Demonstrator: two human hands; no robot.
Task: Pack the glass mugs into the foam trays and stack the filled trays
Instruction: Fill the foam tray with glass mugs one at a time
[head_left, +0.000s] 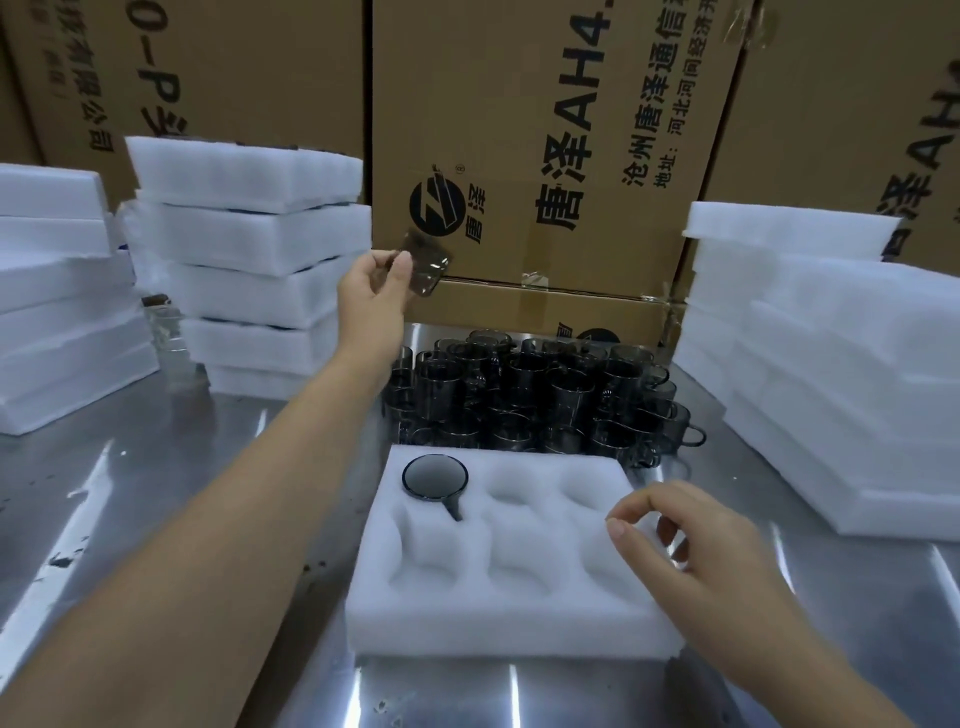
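The left hand (371, 296) pinches a blurred glass mug (428, 265) in the air, over the far side of the table (156, 467). A second mug (435, 475) sits in the far-left pocket of the foam tray (519, 618). The right hand (701, 551) curls at the tray's right edge; whether it grips, I cannot tell.

The left arm reaches out beyond the foam tray (519, 623), the left grip (371, 296) raised, pinching a glass mug (428, 265). The right grip (691, 551) sits over that tray's right edge, fingers loosely curled, holding nothing.

head cam | looks forward and down | close over foam tray (514, 618) | cartons (545, 130) behind
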